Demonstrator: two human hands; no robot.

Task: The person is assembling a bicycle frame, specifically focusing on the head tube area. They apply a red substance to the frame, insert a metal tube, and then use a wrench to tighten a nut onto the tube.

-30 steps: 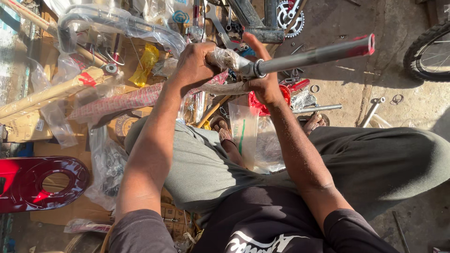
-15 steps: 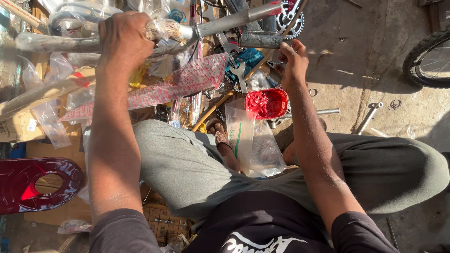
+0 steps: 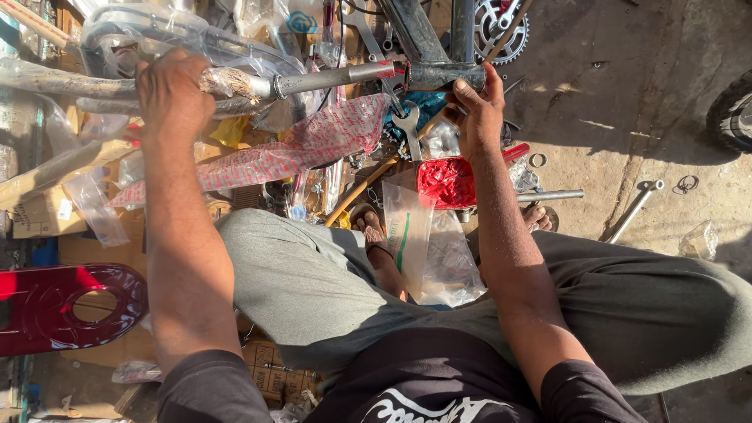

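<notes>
My left hand (image 3: 172, 95) is closed around the wrapped end of a grey metal tube (image 3: 325, 78). The tube lies level and its right tip meets the short frame shell (image 3: 442, 76) of a bicycle frame. My right hand (image 3: 476, 116) grips that shell from below, fingers curled over its end. Dark frame tubes (image 3: 415, 31) rise from the shell toward a toothed chainwheel (image 3: 501, 27). Below my right wrist sits a red tub of grease (image 3: 446, 182). I sit with grey trousers and one sandalled foot (image 3: 374, 227) drawn in.
A spanner (image 3: 407, 129) and a long red-printed plastic packet (image 3: 282, 157) lie under the tube. Clear bags (image 3: 427, 251) rest on my lap. A dark red chain guard (image 3: 63, 307) lies at left, a steel rod (image 3: 630, 211) and a tyre (image 3: 732, 113) on the concrete at right.
Both hands have swung the tube left and up from over my lap. Its right tip now meets the frame shell, and my right hand has shifted from the tube to the shell.
</notes>
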